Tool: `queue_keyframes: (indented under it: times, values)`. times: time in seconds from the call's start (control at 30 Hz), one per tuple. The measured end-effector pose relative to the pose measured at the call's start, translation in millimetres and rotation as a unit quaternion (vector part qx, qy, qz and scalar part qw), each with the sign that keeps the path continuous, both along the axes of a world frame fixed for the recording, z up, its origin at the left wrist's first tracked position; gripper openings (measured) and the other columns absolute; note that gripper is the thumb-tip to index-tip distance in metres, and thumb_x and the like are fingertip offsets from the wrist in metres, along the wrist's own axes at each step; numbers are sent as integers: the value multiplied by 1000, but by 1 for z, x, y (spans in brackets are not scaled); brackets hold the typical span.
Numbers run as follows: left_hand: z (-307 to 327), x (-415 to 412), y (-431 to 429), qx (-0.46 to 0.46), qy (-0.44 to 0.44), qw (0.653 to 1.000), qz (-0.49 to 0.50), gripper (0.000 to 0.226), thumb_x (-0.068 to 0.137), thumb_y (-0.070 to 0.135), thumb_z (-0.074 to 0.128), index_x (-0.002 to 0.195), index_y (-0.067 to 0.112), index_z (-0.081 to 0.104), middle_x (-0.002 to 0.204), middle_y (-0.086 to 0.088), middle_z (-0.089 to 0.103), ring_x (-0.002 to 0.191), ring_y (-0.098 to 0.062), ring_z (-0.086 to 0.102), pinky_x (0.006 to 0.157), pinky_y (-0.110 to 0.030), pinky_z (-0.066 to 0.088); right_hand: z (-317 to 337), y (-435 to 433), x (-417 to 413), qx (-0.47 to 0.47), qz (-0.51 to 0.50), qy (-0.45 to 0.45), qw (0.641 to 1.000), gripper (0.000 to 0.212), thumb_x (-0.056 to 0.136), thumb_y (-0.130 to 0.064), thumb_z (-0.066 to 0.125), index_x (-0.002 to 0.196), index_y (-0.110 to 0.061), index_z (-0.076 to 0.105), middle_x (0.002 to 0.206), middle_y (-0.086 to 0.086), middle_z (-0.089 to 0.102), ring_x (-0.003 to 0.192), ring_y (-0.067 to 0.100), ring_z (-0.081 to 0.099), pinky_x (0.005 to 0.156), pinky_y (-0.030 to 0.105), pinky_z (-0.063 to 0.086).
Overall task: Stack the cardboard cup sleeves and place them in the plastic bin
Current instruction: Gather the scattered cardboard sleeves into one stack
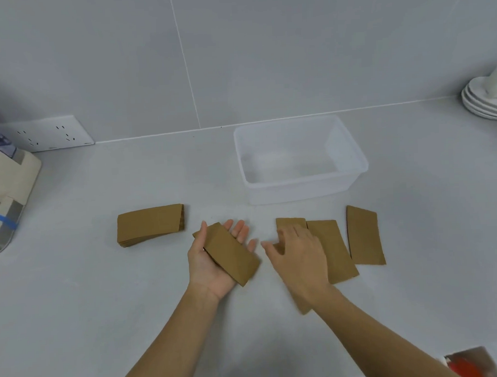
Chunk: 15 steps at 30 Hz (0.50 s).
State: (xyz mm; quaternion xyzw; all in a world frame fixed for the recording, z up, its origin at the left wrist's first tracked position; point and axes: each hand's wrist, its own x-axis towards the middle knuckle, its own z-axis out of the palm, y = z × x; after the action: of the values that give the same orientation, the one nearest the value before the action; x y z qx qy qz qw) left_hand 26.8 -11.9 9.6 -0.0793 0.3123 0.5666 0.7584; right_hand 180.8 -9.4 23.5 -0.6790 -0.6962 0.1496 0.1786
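My left hand (213,264) lies palm up on the counter with a flat brown cardboard sleeve (230,254) resting across it, thumb along the sleeve's left edge. My right hand (297,254) is spread, palm down, over a second sleeve (291,223) whose far end and near corner stick out from under it. Two more sleeves lie to its right: one (334,250) beside the hand and one (364,236) farther right. A stack of sleeves (149,224) sits to the left. The clear plastic bin (301,183) stands behind, with nothing in it.
White plates with a cup (488,98) are stacked at the far right by the wall. A beige appliance (5,187) and a wall socket (48,134) are at the left. A red and silver packet (471,362) lies at the bottom right corner.
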Motion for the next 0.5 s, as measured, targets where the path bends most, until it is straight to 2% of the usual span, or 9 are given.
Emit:
queue_keyframes:
  times: [0.07, 0.17, 0.33, 0.5]
  values:
    - [-3, -1, 2, 1, -2, 1000, 5, 61, 77, 50, 63, 120, 6, 59, 115, -15, 70, 105, -28, 66, 83, -50, 51, -4, -3, 6, -52, 0, -98, 994, 54, 81, -59, 46, 113, -15, 50, 114, 2, 57, 105, 20, 49, 88, 32, 36]
    - [-3, 0, 4, 3, 5, 1000, -1, 61, 77, 49, 62, 120, 7, 59, 115, -14, 70, 104, -28, 67, 88, -49, 50, -9, -10, 8, -79, -12, -139, 987, 56, 80, -56, 50, 118, -16, 43, 123, 6, 49, 111, 25, 44, 91, 36, 35]
    - [-4, 1, 5, 4, 11, 1000, -6, 60, 78, 48, 62, 120, 7, 59, 114, -14, 70, 103, -27, 67, 85, -48, 51, -5, -11, 4, -75, -6, -105, 992, 44, 84, -35, 55, 119, -13, 41, 126, 8, 46, 112, 26, 43, 89, 35, 36]
    - [-1, -2, 2, 4, 25, 1000, -18, 60, 78, 49, 62, 120, 7, 59, 114, -13, 70, 103, -27, 67, 84, -47, 53, 10, -3, 0, -93, -26, 12, 995, 50, 79, -32, 62, 121, -13, 42, 126, 7, 45, 114, 25, 39, 91, 35, 35]
